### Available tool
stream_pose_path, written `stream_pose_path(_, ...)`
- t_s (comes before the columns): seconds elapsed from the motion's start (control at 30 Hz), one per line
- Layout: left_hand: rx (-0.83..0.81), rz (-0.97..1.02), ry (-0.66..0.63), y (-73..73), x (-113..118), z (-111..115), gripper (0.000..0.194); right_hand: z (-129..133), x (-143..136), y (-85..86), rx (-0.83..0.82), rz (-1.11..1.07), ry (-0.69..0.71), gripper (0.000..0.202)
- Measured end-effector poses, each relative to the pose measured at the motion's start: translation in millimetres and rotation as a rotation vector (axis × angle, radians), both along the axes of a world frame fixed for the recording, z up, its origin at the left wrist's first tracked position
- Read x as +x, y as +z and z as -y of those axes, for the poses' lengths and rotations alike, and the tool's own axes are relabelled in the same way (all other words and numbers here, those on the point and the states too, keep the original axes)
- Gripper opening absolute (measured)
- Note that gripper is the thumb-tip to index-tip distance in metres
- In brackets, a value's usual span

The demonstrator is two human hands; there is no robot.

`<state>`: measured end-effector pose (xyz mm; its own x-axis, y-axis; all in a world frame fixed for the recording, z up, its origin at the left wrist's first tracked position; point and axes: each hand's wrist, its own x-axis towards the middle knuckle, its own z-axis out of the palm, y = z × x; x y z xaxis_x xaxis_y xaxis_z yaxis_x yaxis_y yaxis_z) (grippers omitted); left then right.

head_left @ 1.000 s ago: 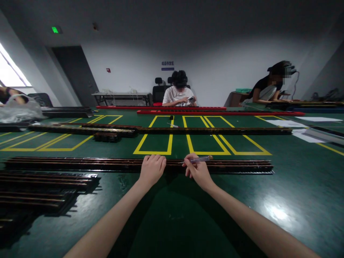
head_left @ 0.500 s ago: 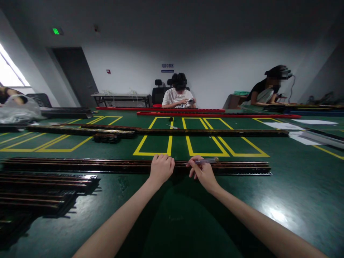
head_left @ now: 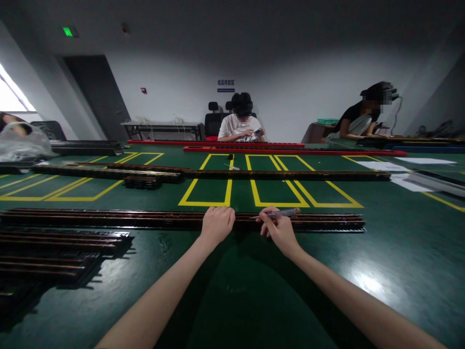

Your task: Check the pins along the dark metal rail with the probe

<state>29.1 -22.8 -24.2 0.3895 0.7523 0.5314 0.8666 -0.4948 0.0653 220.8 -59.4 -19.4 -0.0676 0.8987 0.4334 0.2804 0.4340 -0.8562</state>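
Long dark strips (head_left: pixel 145 220) with copper-coloured lines lie side by side across the green table in front of me. My left hand (head_left: pixel 218 225) is closed over them near the middle, its fingers curled round the far edge. To its right, my right hand (head_left: pixel 278 228) grips a screwdriver (head_left: pixel 285 213) with a clear handle. The screwdriver lies nearly level, its thin tip pointing left above the strips. Whether the tip touches them cannot be made out.
More dark strips (head_left: pixel 61 245) are stacked at the near left. Another long row (head_left: pixel 290 175) crosses the table farther back, with a small screwdriver (head_left: pixel 232 167) behind it. Red rails (head_left: pixel 294 151) lie at the far edge. People sit or lean beyond.
The view has tilted slightly, so the scene sits a little higher. My right hand and the screwdriver have shifted slightly right; my left hand keeps its place on the strips.
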Motion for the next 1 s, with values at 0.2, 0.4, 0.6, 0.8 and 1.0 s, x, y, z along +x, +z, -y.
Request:
stream_pose_path(0.2,0.012,0.018,-0.01,-0.7,-2.0,1.3,0.047,2.7,1.6,1.1,0.029,-0.049,-0.044,0.037)
stream_pose_path(0.4,0.026,0.011,0.004,0.0,-1.9,2.7,0.045,4.1,1.2,0.5,0.041,-0.062,-0.059,0.036)
stream_pose_path(0.6,0.067,0.0,0.006,-2.4,-2.3,0.5,0.044,3.5,1.5,0.8,0.025,-0.049,-0.051,0.036)
stream_pose_path(0.8,0.029,0.063,-0.011,-2.2,-3.9,-2.4,0.043,3.5,1.7,0.9,0.016,-0.052,-0.063,0.039)
stream_pose_path(1.0,-0.008,0.081,0.019,0.5,-3.6,-1.3,0.041,4.6,1.3,2.5,0.013,-0.041,-0.055,0.039)
